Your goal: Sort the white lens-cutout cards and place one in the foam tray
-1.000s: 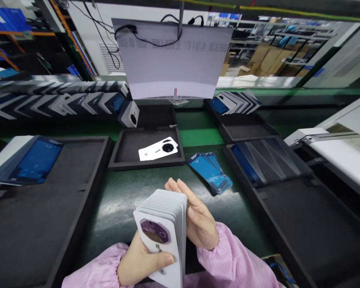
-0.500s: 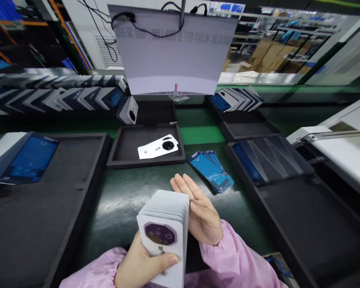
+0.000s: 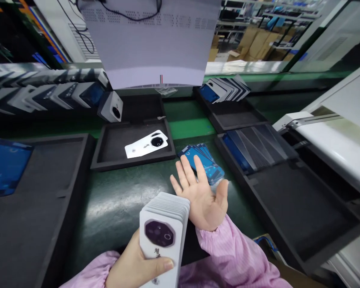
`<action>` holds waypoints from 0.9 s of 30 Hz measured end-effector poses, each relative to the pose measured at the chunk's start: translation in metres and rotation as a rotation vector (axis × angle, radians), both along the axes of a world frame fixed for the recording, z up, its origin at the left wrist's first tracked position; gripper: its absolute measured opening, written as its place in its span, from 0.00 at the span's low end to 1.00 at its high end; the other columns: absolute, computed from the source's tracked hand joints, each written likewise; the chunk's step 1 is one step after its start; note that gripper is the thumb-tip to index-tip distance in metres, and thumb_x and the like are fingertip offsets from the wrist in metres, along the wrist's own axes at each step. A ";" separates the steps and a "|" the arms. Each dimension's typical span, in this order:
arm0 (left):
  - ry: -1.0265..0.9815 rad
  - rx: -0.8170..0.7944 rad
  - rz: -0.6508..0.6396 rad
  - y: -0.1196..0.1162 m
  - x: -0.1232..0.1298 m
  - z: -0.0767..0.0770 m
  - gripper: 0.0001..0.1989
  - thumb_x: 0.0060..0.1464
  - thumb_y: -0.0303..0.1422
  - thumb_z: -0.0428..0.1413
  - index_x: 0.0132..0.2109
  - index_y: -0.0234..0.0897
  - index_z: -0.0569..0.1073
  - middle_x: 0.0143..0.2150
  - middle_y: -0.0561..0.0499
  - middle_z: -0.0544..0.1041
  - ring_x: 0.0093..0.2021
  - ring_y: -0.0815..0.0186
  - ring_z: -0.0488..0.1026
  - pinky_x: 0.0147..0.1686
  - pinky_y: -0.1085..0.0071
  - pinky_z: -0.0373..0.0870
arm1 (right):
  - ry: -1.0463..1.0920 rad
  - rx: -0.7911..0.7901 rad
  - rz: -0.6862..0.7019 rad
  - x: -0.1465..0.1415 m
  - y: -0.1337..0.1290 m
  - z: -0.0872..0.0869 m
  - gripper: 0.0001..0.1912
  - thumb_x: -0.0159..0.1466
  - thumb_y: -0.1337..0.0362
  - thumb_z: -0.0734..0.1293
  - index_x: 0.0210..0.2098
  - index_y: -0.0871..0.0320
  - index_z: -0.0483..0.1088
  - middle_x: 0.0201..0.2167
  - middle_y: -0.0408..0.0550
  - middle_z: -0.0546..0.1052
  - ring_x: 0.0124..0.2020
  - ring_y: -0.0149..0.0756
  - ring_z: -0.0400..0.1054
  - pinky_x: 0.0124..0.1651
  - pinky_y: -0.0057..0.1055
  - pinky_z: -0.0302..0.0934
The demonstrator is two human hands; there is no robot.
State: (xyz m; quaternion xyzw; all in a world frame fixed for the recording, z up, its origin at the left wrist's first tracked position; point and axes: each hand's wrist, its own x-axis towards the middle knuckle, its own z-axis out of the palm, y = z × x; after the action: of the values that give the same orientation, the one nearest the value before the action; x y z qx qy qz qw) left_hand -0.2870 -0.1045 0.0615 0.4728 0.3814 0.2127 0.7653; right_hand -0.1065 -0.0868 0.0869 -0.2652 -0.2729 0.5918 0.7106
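My left hand point(image 3: 138, 262) grips a thick stack of white phone-back panels point(image 3: 165, 208), its thumb across the front one. That front panel bears a dark octagonal camera print and dark lettering. The stack stands roughly upright, with its upper edges stepped backward. Beside the stack's right edge is my right hand point(image 3: 199, 196), open with palm up and fingers spread, holding nothing. Behind its fingers lies a fanned pile of blue phone-shaped sheets point(image 3: 208, 166) on the dark green bench point(image 3: 117, 200). A black tray point(image 3: 108, 136) beyond the hands holds a few overlapping white phone-back panels point(image 3: 144, 146).
A black tray point(image 3: 42, 224) with blue-faced sheets point(image 3: 7, 166) stands at left. At right, another tray point(image 3: 300, 212) holds dark translucent sheets point(image 3: 259, 148). Leaning rows of panels point(image 3: 60, 96) line the back left. A grey-backed monitor point(image 3: 153, 48) hangs above.
My right hand has moved off the stack's side and turned palm up, with its fingers spreading. My left hand keeps hold of the stack. The camera view has shifted right and slightly down.
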 end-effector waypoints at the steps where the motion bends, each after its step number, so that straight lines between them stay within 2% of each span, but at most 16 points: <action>1: 0.010 0.000 -0.021 0.000 -0.001 -0.001 0.20 0.34 0.26 0.66 0.36 0.39 0.69 0.28 0.54 0.77 0.27 0.65 0.74 0.25 0.75 0.71 | -0.008 -0.001 -0.012 0.001 0.000 0.001 0.38 0.57 0.34 0.42 0.63 0.40 0.42 0.66 0.37 0.50 0.67 0.38 0.40 0.64 0.50 0.41; 7: 0.094 -0.033 -0.092 -0.002 -0.004 -0.003 0.22 0.38 0.30 0.66 0.42 0.39 0.68 0.29 0.53 0.76 0.26 0.66 0.72 0.23 0.75 0.70 | 0.105 0.019 -0.029 0.002 -0.001 0.006 0.40 0.57 0.34 0.47 0.64 0.44 0.40 0.66 0.41 0.49 0.67 0.40 0.38 0.65 0.49 0.37; 10: 0.053 -0.024 -0.084 -0.001 -0.003 -0.001 0.20 0.39 0.30 0.66 0.41 0.39 0.68 0.28 0.54 0.75 0.27 0.68 0.71 0.24 0.76 0.69 | 0.160 0.059 -0.027 0.003 0.000 0.004 0.38 0.58 0.36 0.50 0.63 0.44 0.46 0.66 0.42 0.52 0.67 0.40 0.40 0.65 0.48 0.38; 13: -0.001 -0.032 -0.043 0.001 -0.003 -0.002 0.18 0.40 0.31 0.66 0.38 0.38 0.68 0.28 0.54 0.75 0.26 0.69 0.71 0.24 0.76 0.69 | 0.075 -0.007 -0.012 0.007 -0.001 -0.003 0.33 0.58 0.43 0.60 0.60 0.44 0.53 0.64 0.43 0.55 0.65 0.40 0.46 0.64 0.44 0.42; 14: -0.014 -0.040 -0.015 0.003 -0.003 -0.003 0.17 0.40 0.32 0.65 0.38 0.37 0.68 0.28 0.54 0.75 0.25 0.69 0.71 0.24 0.75 0.69 | 0.015 -0.068 0.022 0.008 -0.001 -0.006 0.31 0.58 0.48 0.64 0.59 0.44 0.56 0.63 0.43 0.58 0.64 0.40 0.50 0.63 0.43 0.45; 16: -0.025 -0.047 0.055 0.007 -0.003 -0.005 0.17 0.42 0.34 0.65 0.39 0.37 0.69 0.29 0.53 0.75 0.25 0.68 0.71 0.24 0.74 0.70 | -0.123 -0.208 0.188 0.011 -0.002 -0.010 0.27 0.57 0.56 0.68 0.55 0.46 0.62 0.58 0.45 0.65 0.57 0.40 0.61 0.57 0.40 0.55; 18: -0.016 -0.032 0.118 0.012 -0.002 -0.005 0.18 0.41 0.35 0.65 0.40 0.35 0.70 0.30 0.51 0.76 0.27 0.66 0.72 0.25 0.73 0.71 | -0.248 -0.282 0.358 0.011 -0.002 -0.014 0.20 0.58 0.58 0.68 0.50 0.52 0.69 0.47 0.48 0.75 0.45 0.37 0.71 0.45 0.35 0.64; 19: -0.007 -0.016 0.146 0.014 -0.002 -0.005 0.19 0.41 0.35 0.65 0.40 0.35 0.70 0.31 0.50 0.77 0.28 0.65 0.73 0.26 0.72 0.72 | -0.294 -0.287 0.391 0.011 -0.002 -0.015 0.17 0.58 0.58 0.68 0.46 0.56 0.71 0.39 0.48 0.78 0.38 0.35 0.73 0.39 0.32 0.65; 20: 0.002 0.003 0.171 0.016 -0.001 -0.005 0.19 0.40 0.35 0.66 0.40 0.34 0.71 0.32 0.49 0.77 0.30 0.64 0.74 0.28 0.72 0.72 | -0.326 -0.283 0.371 0.010 -0.001 -0.015 0.15 0.57 0.58 0.69 0.42 0.58 0.73 0.33 0.47 0.78 0.33 0.34 0.73 0.35 0.29 0.65; 22: 0.001 0.024 0.219 0.017 0.002 -0.003 0.19 0.40 0.34 0.66 0.40 0.34 0.71 0.34 0.48 0.78 0.33 0.63 0.75 0.31 0.70 0.74 | -0.364 -0.285 0.212 0.007 0.003 -0.017 0.13 0.52 0.60 0.72 0.36 0.59 0.73 0.26 0.44 0.78 0.27 0.31 0.71 0.31 0.27 0.64; 24: -0.050 -0.006 0.247 0.015 0.004 -0.003 0.20 0.40 0.33 0.66 0.42 0.35 0.71 0.36 0.47 0.79 0.35 0.60 0.76 0.34 0.67 0.74 | -0.421 -0.312 0.056 0.005 0.006 -0.018 0.12 0.48 0.62 0.75 0.31 0.59 0.73 0.25 0.43 0.78 0.26 0.31 0.71 0.31 0.27 0.64; 27: -0.176 -0.098 0.233 0.013 0.005 -0.004 0.22 0.39 0.33 0.66 0.44 0.35 0.70 0.39 0.44 0.79 0.37 0.56 0.77 0.34 0.63 0.75 | -0.558 -0.309 -0.177 0.012 0.007 -0.019 0.10 0.48 0.62 0.74 0.28 0.60 0.74 0.25 0.45 0.78 0.26 0.33 0.70 0.30 0.29 0.65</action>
State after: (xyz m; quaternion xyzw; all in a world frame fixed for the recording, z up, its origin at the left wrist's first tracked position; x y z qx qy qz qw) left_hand -0.2825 -0.0916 0.0580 0.3670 0.3751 0.3216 0.7882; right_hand -0.0949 -0.0798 0.0682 -0.5445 -0.3398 0.4668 0.6084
